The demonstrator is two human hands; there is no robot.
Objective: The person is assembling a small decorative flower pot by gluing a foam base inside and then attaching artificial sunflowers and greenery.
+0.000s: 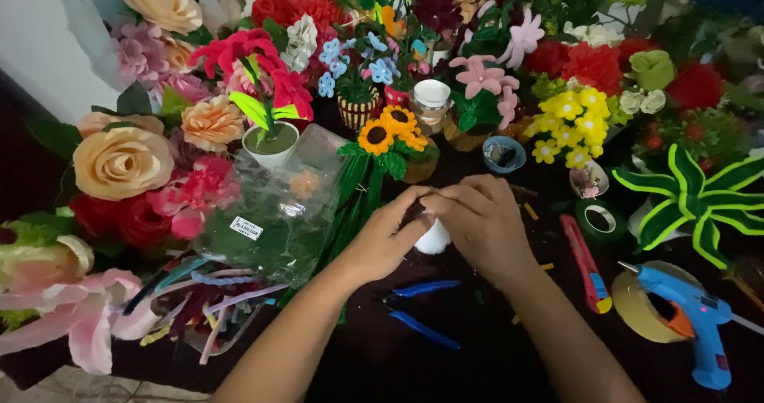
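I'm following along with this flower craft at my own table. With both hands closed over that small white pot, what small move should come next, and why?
Probably keep the left hand steady on the white pot and let the right hand press the dark piece down into its top. Both hands meet right over the pot, fingertips pinched together there, while the blue pliers lie untouched below, so the work looks to be finger work for now.

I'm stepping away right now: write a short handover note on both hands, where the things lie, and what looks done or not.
Left hand and right hand meet over the dark table, fingers closed together on a small white pot with something dark at its top.
Blue-handled pliers lie open just in front of the wrists, untouched.
Red utility knife, green tape roll and blue glue gun lie to the right.
Bag of pipe cleaners lies to the left.
Done: many finished flower pots behind, including the sunflower pot.
Left: the white pot shows no flower yet.
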